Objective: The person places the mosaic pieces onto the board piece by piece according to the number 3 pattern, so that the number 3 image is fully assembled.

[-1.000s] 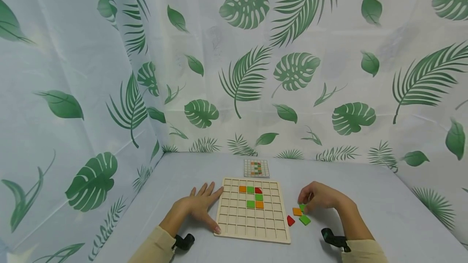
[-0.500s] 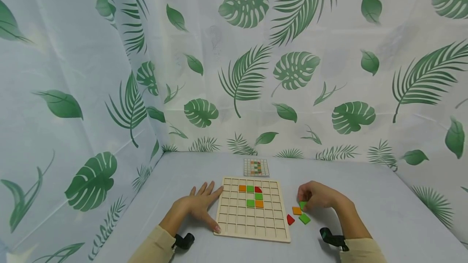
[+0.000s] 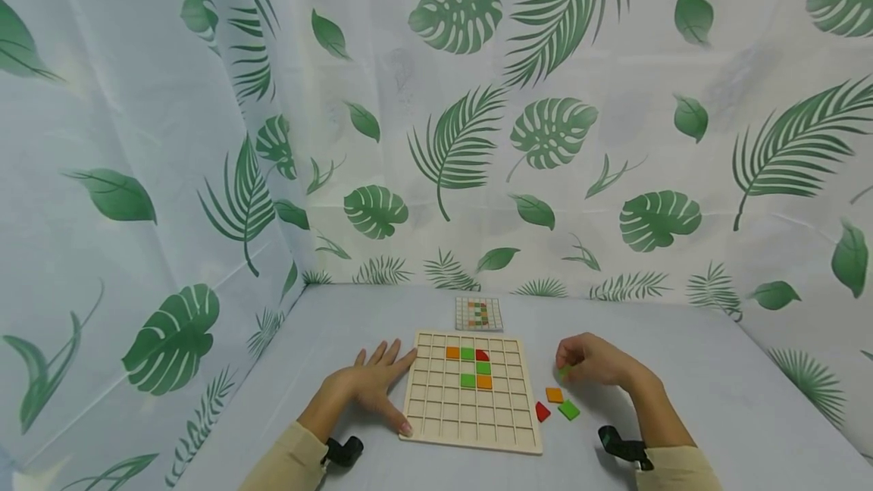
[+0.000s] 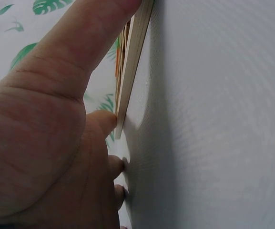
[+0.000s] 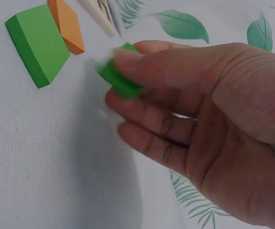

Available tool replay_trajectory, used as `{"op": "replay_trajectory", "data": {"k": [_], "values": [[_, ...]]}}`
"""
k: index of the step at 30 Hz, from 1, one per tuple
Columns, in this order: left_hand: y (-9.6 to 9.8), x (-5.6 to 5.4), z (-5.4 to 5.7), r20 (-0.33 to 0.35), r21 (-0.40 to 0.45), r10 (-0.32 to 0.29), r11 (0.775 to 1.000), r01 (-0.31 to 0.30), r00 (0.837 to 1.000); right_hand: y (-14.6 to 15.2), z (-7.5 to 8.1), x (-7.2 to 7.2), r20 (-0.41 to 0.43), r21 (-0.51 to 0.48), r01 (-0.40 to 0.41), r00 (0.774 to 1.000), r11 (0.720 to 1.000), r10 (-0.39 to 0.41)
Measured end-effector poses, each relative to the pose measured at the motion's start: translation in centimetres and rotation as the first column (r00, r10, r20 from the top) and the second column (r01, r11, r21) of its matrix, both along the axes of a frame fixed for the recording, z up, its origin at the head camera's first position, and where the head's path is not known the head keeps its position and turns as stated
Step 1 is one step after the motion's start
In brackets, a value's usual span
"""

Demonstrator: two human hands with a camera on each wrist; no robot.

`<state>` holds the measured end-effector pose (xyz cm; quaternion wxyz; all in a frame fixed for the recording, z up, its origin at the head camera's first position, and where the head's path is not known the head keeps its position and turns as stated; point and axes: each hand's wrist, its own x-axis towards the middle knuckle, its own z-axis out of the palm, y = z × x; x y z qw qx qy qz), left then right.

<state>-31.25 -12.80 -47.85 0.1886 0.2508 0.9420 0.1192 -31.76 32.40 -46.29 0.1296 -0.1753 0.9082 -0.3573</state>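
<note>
In the head view a wooden grid board [image 3: 450,415] lies on the table, with several orange, green and red tiles set in its upper squares. My left hand [image 3: 371,385] rests at the board's left edge, fingers spread, thumb on the near left corner. Right of the board, my right hand [image 3: 596,362] pinches a green tile [image 5: 123,83] between thumb and fingers, held above the table. Close below that hand lie an orange tile [image 3: 555,395], another green tile [image 3: 569,410] and a red tile [image 3: 542,412] with a curved side.
Behind the board lies a small pattern card [image 3: 479,314] printed with a coloured grid. A white cloth covers the table [image 3: 382,461], and leaf-printed curtains [image 3: 464,241] stand at the back and left. Each wrist wears a black camera.
The green tile has come up off the table in my right hand, away from the other loose tiles. My left hand and the board have stayed in place.
</note>
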Motion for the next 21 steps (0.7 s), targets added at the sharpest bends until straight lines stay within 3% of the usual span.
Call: {"op": "replay_trajectory", "data": {"k": [8, 15, 21], "values": [[0.0, 0.1, -0.1, -0.009, -0.001, -0.006, 1.0, 0.006, 1.0, -0.4, 0.5, -0.3, -0.063, -0.113, 0.156, 0.984, 0.981, -0.164], [0.1, 0.1, -0.1, -0.009, -0.003, -0.003, 1.0, 0.003, 1.0, -0.6, 0.5, -0.6, -0.139, -0.064, 0.182, 0.972, 0.981, -0.189], [0.1, 0.2, 0.0, -0.008, 0.001, 0.0, 1.0, 0.0, 1.0, -1.0, 0.6, -0.6, -0.135, -0.098, 0.197, 0.969, 0.976, -0.209]]}}
